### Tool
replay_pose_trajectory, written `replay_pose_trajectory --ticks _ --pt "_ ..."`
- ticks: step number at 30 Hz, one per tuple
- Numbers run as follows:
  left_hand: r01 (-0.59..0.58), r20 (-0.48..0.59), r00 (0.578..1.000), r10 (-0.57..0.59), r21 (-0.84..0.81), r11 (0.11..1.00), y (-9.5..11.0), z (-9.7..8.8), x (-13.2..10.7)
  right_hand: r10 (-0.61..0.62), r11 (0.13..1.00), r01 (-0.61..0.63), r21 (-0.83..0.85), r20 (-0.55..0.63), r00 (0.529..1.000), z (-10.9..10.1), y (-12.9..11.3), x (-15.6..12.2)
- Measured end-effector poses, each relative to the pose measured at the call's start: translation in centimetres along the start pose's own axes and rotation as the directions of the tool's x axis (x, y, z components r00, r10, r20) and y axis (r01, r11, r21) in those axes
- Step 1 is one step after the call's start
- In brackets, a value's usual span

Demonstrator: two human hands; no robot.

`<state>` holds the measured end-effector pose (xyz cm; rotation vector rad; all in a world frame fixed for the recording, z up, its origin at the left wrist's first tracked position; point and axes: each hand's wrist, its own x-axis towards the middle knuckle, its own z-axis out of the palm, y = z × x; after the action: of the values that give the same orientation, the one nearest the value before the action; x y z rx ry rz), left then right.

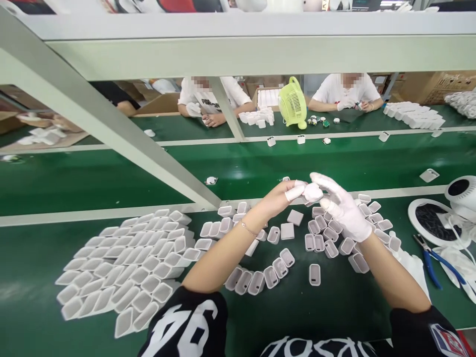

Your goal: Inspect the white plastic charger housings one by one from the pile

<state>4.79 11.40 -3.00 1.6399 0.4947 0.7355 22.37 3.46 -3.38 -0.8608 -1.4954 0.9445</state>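
Note:
My left hand (284,196), with white finger covers on its fingertips, pinches a small white rounded part (313,192) from the left. On the other side my right hand (344,210), in a white glove, has its thumb and fingers about the same part. Both hands are raised near the far edge of the bench. Below them stand several small white open-topped cases (314,274), some in a curved row, others in a loose cluster under my right hand. Two flat white squares (287,231) lie between the groups.
A large block of white cases (130,263) covers the bench at left. Blue-handled pliers (431,263), white gloves (451,267) and a white fan (461,203) are at right. Beyond runs a green conveyor (245,158) with scattered parts; co-workers sit across. A slanted metal post (122,114) rises at left.

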Motion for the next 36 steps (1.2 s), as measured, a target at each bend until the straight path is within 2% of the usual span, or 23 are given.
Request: replay_pose_trajectory --ticks 2,5,8,10,13,15,17,19,23,26,27,29,30,32,34,36 --pt "-0.007 0.022 1.000 0.007 -0.005 1.000 -0.4 0.1 -0.3 0.074 0.985 -0.070 0.160 -0.019 0.997 0.4 -0.2 -0.2" --pt "0.019 0.057 0.998 -0.023 0.064 0.998 -1.3 0.2 -0.6 0.118 0.963 -0.075 0.258 -0.154 0.981 1.4 0.5 -0.7" --pt "0.083 0.100 0.989 -0.109 0.231 0.969 -2.6 -0.2 -0.6 0.128 0.958 -0.046 0.283 -0.279 0.952 1.6 1.8 -1.3" --pt "0.122 0.107 0.979 -0.176 0.385 0.915 -3.6 -0.6 -0.8 0.148 0.952 -0.042 0.304 -0.337 0.930 1.2 2.4 -1.8" --pt "0.166 0.089 0.960 -0.267 0.586 0.793 -5.7 -0.7 -1.4 0.202 0.942 -0.073 0.327 -0.379 0.903 0.2 2.8 -2.6" --pt "0.183 0.081 0.947 -0.310 0.656 0.732 -7.0 -0.3 -1.7 0.236 0.937 -0.102 0.333 -0.390 0.890 -0.3 2.7 -3.4" --pt "0.190 0.074 0.944 -0.322 0.678 0.710 -7.9 0.2 -1.8 0.256 0.935 -0.121 0.333 -0.396 0.882 -0.5 2.5 -4.2" --pt "0.191 0.068 0.949 -0.308 0.656 0.731 -7.8 0.3 -1.7 0.263 0.934 -0.126 0.335 -0.405 0.876 -0.5 2.2 -5.0" --pt "0.181 0.057 0.970 -0.237 0.480 0.859 -5.3 -0.3 -2.1 0.255 0.936 -0.108 0.336 -0.432 0.865 -0.4 1.2 -6.3" --pt "0.156 0.028 0.985 -0.173 0.315 0.936 -2.9 -0.3 -3.7 0.264 0.940 -0.111 0.323 -0.478 0.838 0.2 0.1 -7.0" --pt "0.147 -0.008 0.989 -0.148 0.219 0.965 -2.4 0.0 -4.4 0.262 0.945 -0.115 0.307 -0.494 0.829 0.5 -0.3 -7.1" --pt "0.124 -0.111 0.985 -0.133 -0.089 0.988 -1.6 0.9 -6.0 0.230 0.959 -0.110 0.261 -0.494 0.839 1.5 -1.1 -7.5" --pt "0.105 -0.159 0.976 -0.152 -0.271 0.957 -1.3 1.6 -6.7 0.199 0.967 -0.091 0.239 -0.482 0.853 2.1 -1.5 -7.7" --pt "0.068 -0.204 0.955 -0.215 -0.555 0.829 -1.0 3.0 -8.0 0.123 0.978 -0.030 0.207 -0.453 0.883 3.2 -2.0 -8.2" --pt "0.059 -0.210 0.944 -0.256 -0.655 0.753 -0.7 4.3 -8.8 0.053 0.984 0.027 0.175 -0.436 0.899 4.1 -2.2 -8.6" --pt "0.043 -0.230 0.935 -0.270 -0.683 0.730 -0.4 5.2 -9.2 -0.020 0.988 0.083 0.130 -0.425 0.905 4.6 -2.4 -8.9"
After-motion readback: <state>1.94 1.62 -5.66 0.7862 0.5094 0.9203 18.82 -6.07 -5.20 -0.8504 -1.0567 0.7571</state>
